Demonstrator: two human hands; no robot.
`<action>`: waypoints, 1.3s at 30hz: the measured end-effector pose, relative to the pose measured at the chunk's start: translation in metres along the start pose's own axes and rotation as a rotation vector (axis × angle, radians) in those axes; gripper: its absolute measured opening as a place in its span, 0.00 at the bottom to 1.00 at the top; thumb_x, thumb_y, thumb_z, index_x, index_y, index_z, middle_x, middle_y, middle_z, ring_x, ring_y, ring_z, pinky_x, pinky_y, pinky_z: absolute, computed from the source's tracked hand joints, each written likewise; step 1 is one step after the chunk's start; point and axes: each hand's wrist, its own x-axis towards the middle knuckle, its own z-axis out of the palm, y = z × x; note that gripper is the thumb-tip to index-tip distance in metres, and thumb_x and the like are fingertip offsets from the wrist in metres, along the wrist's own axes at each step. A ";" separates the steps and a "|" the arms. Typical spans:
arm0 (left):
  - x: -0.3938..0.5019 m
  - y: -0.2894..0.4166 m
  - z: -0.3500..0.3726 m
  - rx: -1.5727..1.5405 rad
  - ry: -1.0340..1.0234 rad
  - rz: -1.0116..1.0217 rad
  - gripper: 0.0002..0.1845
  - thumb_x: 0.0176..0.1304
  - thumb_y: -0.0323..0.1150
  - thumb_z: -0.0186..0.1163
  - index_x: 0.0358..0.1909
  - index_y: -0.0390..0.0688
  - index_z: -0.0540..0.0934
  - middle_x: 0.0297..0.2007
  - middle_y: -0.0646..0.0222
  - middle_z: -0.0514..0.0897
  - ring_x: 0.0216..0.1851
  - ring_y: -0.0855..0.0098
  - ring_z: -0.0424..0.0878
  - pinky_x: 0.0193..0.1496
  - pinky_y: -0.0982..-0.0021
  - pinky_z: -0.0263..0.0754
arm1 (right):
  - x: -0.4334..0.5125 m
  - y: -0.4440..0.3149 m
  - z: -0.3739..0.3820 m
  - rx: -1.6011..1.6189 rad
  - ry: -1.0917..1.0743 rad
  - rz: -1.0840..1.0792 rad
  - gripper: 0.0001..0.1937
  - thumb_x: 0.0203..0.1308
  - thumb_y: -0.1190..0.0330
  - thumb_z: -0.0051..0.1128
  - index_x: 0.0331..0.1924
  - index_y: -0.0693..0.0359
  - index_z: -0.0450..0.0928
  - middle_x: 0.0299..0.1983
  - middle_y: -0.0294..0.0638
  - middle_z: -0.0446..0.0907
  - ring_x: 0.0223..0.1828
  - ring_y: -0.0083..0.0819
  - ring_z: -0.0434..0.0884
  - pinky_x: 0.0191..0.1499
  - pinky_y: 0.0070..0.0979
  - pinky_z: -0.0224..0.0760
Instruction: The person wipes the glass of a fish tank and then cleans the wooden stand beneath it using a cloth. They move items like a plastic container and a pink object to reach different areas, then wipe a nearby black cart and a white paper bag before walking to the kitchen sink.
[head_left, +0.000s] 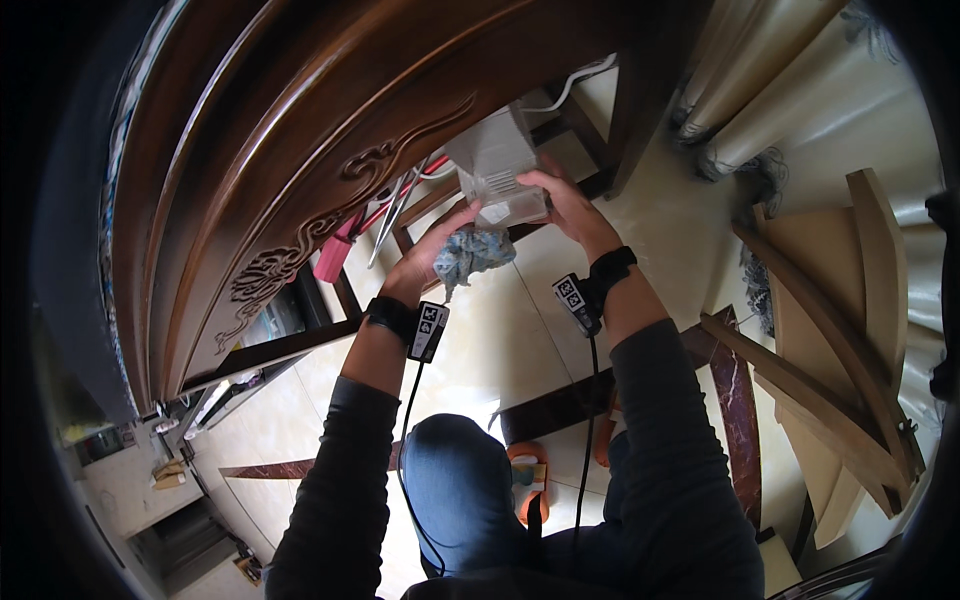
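A clear plastic box (496, 154) with a ribbed patch on its side is held between both hands, beside the lower edge of a carved dark-wood furniture panel (360, 161). My left hand (421, 259) has its thumb against the box's left side. A crumpled blue-grey cloth (474, 253) hangs from that same hand, just below the box. The fingers of my right hand (571, 208) grip the box's right side, the index finger lying across the ribbed face. The far end of the box is partly beneath the panel.
Beneath the panel are a pink-red handled object (335, 251), thin metal rods and a white cable (577, 79). A folded wooden chair (832, 300) leans at right by long curtains (787, 112). Dark wooden legs (637, 112) stand on the tiled floor (540, 315). Cables run from both wrist devices.
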 end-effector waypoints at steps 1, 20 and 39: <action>-0.003 -0.002 -0.002 0.013 -0.016 0.029 0.32 0.60 0.58 0.52 0.51 0.38 0.73 0.35 0.66 0.83 0.31 0.75 0.82 0.30 0.75 0.77 | -0.001 0.000 0.001 0.011 0.030 0.002 0.40 0.45 0.54 0.60 0.64 0.54 0.55 0.55 0.43 0.68 0.53 0.35 0.71 0.43 0.31 0.73; 0.012 -0.129 -0.138 0.392 1.402 0.861 0.25 0.57 0.41 0.62 0.53 0.39 0.72 0.43 0.57 0.74 0.43 0.63 0.74 0.48 0.66 0.69 | -0.135 -0.009 -0.046 0.006 0.058 0.088 0.39 0.50 0.63 0.56 0.67 0.60 0.51 0.60 0.42 0.64 0.60 0.33 0.65 0.58 0.30 0.60; 0.155 -0.026 0.127 0.737 0.588 1.347 0.24 0.52 0.23 0.59 0.54 0.44 0.71 0.42 0.57 0.73 0.44 0.54 0.69 0.49 0.63 0.65 | -0.263 0.030 -0.088 0.012 0.316 0.177 0.35 0.45 0.70 0.58 0.62 0.64 0.60 0.50 0.42 0.73 0.51 0.31 0.74 0.54 0.27 0.66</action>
